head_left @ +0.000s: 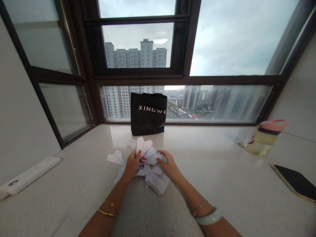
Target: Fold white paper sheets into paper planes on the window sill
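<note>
My left hand (133,162) is closed on a folded white paper (142,144) that points up and away from me, thumb on top. Opposite it, my right hand (170,164) pinches the edge of another folded paper (151,156) between thumb and fingers. Below and between both hands lies a loose heap of folded white papers (158,181), overlapping one another. One pointed folded paper (116,157) rests apart to the left of my left hand, and a small flat paper (132,143) lies just behind. Some papers are partly hidden by my hands.
A black bag (148,115) with white lettering stands behind the papers, near the window. On the right are a bottle (265,140) with a pink lid and a dark phone-like slab (295,180). A long white power strip (32,176) lies along the left wall on the pale countertop (209,191).
</note>
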A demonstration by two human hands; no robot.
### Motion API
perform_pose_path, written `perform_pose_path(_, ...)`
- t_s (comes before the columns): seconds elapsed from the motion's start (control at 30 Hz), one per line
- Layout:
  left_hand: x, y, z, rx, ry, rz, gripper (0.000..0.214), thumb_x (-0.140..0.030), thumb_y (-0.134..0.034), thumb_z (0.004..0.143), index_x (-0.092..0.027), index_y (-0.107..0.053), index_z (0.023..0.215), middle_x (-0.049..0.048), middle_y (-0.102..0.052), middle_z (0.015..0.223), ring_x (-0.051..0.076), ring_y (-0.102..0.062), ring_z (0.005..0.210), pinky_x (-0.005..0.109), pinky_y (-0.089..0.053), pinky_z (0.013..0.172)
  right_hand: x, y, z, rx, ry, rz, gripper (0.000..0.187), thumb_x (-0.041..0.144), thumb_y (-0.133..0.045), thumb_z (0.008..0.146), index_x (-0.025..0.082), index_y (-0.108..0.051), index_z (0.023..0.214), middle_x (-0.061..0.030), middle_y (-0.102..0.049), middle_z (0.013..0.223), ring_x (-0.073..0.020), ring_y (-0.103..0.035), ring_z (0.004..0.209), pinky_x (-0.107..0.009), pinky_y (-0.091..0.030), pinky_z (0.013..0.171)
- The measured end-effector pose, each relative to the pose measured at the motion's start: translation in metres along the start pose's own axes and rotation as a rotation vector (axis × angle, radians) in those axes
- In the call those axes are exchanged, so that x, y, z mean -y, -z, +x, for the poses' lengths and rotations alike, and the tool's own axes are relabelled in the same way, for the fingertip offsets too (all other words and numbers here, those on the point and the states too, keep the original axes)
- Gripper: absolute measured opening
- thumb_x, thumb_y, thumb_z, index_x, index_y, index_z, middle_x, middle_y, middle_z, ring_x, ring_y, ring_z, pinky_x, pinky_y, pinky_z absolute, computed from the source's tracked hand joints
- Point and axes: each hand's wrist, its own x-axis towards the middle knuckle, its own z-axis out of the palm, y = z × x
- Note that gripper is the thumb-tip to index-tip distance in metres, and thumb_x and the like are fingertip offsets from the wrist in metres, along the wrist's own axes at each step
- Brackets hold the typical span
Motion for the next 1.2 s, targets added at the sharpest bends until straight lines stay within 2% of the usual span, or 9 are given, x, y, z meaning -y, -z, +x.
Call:
perform_pose_path(0.2, 0.006, -0.001, 0.002, -0.019, 0.032, 0.005, 0.016, -0.031, -0.042, 0.078, -0.016, -0.046, 0.072, 0.0055, -0.067, 0.073, 0.011, -0.056, 0.050, 0.021, -0.041, 0.049, 0.003, -0.006, -0.007, 0.272, 0.059, -0.133, 0.021, 0.016, -0.054, 0.069, 0.022, -0.065, 0.086, -0.0046, -0.066, 0.085, -0.0213, -0.057, 0.084, -0.035, -0.040, 0.078)
perform_pose_path(0.27, 0.010, -0.002, 0.004, -0.012, 0.047, -0.014, 0.015, -0.029, -0.043, 0.078, -0.015, -0.047, 0.083, 0.0052, -0.067, 0.074, 0.011, -0.057, 0.050, 0.021, -0.042, 0.049, 0.003, -0.004, -0.005, 0.271, 0.059, -0.184, 0.022, 0.013, -0.052, 0.069, 0.023, -0.065, 0.084, -0.0039, -0.065, 0.082, -0.0203, -0.056, 0.083, -0.034, -0.040, 0.077)
perform_pose_path(0.37, 0.015, -0.004, 0.005, -0.016, 0.046, -0.062, 0.032, -0.027, -0.042, 0.079, -0.015, -0.041, 0.108, 0.0037, -0.067, 0.074, 0.011, -0.058, 0.049, 0.022, -0.044, 0.050, 0.002, 0.000, 0.000, 0.206, 0.025, -0.266, 0.024, 0.012, -0.050, 0.071, 0.022, -0.064, 0.088, -0.0047, -0.064, 0.087, -0.0195, -0.055, 0.088, -0.032, -0.039, 0.079)
perform_pose_path(0.53, 0.019, -0.002, 0.006, -0.053, 0.007, -0.031, 0.058, -0.021, -0.040, 0.080, -0.021, -0.015, 0.132, 0.0043, -0.063, 0.090, 0.007, -0.056, 0.045, 0.022, -0.046, 0.051, -0.003, 0.003, 0.001, 0.135, -0.058, -0.453, 0.047, 0.028, -0.055, 0.073, 0.015, -0.048, 0.118, -0.0132, -0.055, 0.115, -0.0259, -0.044, 0.111, -0.039, -0.031, 0.091)
perform_pose_path(0.6, 0.021, 0.000, 0.006, -0.058, -0.034, 0.031, 0.049, -0.019, -0.039, 0.080, -0.023, -0.028, 0.128, 0.0058, -0.058, 0.101, 0.006, -0.057, 0.047, 0.023, -0.048, 0.055, -0.004, 0.001, -0.002, 0.156, -0.101, -0.511, 0.061, 0.038, -0.054, 0.074, 0.013, -0.038, 0.127, -0.0156, -0.049, 0.122, -0.0297, -0.037, 0.118, -0.046, -0.024, 0.095)
perform_pose_path(0.7, 0.025, 0.002, 0.009, -0.054, -0.114, 0.155, 0.032, -0.017, -0.034, 0.080, -0.017, -0.053, 0.106, 0.0072, -0.054, 0.104, 0.009, -0.060, 0.061, 0.027, -0.050, 0.063, -0.002, -0.001, -0.006, 0.213, -0.153, -0.538, 0.064, 0.042, -0.052, 0.074, 0.019, -0.033, 0.130, -0.0131, -0.047, 0.126, -0.0313, -0.031, 0.122, -0.053, -0.016, 0.097)
perform_pose_path(0.87, 0.029, 0.002, 0.012, -0.104, -0.313, 0.327, 0.028, -0.016, -0.044, 0.073, -0.016, -0.057, 0.098, 0.0076, -0.057, 0.100, 0.019, -0.052, 0.101, 0.036, -0.040, 0.089, 0.000, -0.001, -0.003, 0.255, -0.110, -0.398, 0.047, 0.024, -0.057, 0.071, 0.025, -0.049, 0.117, -0.0065, -0.057, 0.117, -0.0246, -0.044, 0.113, -0.048, -0.024, 0.096)
perform_pose_path(1.03, 0.022, 0.003, 0.008, -0.059, -0.335, 0.340, 0.026, -0.017, -0.042, 0.075, -0.017, -0.060, 0.094, 0.0060, -0.061, 0.097, 0.018, -0.054, 0.098, 0.034, -0.040, 0.088, 0.002, 0.000, 0.002, 0.174, -0.012, -0.137, 0.031, 0.014, -0.053, 0.068, 0.019, -0.064, 0.097, -0.0083, -0.064, 0.103, -0.0198, -0.054, 0.100, -0.035, -0.037, 0.089)
perform_pose_path(1.2, 0.015, 0.008, 0.006, -0.095, -0.318, 0.306, 0.027, -0.017, -0.039, 0.077, -0.018, -0.063, 0.090, 0.0042, -0.063, 0.093, 0.017, -0.056, 0.090, 0.031, -0.041, 0.083, 0.004, 0.002, 0.006, 0.034, -0.101, 0.136, 0.023, 0.019, -0.052, 0.068, 0.020, -0.068, 0.085, -0.0067, -0.066, 0.096, -0.0194, -0.058, 0.089, -0.034, -0.043, 0.079)
